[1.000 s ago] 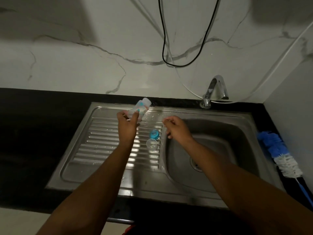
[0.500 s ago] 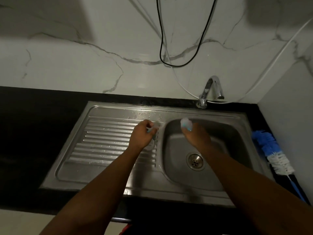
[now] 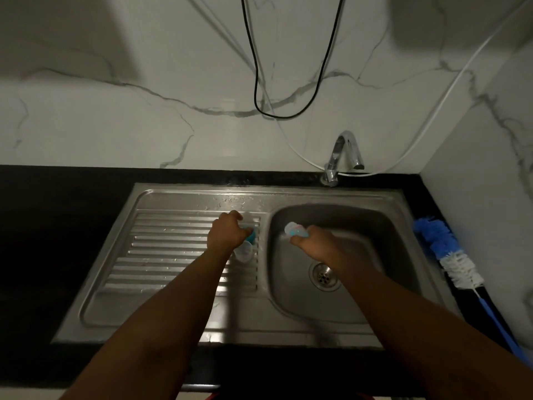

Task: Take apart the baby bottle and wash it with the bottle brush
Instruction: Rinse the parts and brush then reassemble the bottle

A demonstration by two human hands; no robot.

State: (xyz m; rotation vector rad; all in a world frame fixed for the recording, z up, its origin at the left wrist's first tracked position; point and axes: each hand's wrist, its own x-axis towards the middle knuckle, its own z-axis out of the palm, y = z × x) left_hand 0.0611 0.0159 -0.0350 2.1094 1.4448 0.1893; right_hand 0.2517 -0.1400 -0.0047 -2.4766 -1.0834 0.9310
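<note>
My right hand (image 3: 315, 245) grips the clear baby bottle body (image 3: 293, 229), which has blue print, and holds it tilted over the sink basin (image 3: 375, 235). My left hand (image 3: 227, 233) is curled on the blue screw ring (image 3: 251, 232) at the right end of the ribbed drainboard (image 3: 173, 255). A clear cap (image 3: 243, 252) lies on the drainboard just below that hand. The bottle brush (image 3: 445, 251), with a blue and white head and a blue handle, lies on the black counter to the right of the sink.
A chrome tap (image 3: 343, 155) stands behind the basin, and the drain (image 3: 324, 276) is in its floor. A black cable (image 3: 284, 111) and a white hose (image 3: 418, 145) hang on the marble wall. The black counter (image 3: 57, 212) stretches to the left.
The bottle went from my left hand to my right hand, which carried it from the drainboard to over the basin. My left hand came down onto the blue ring.
</note>
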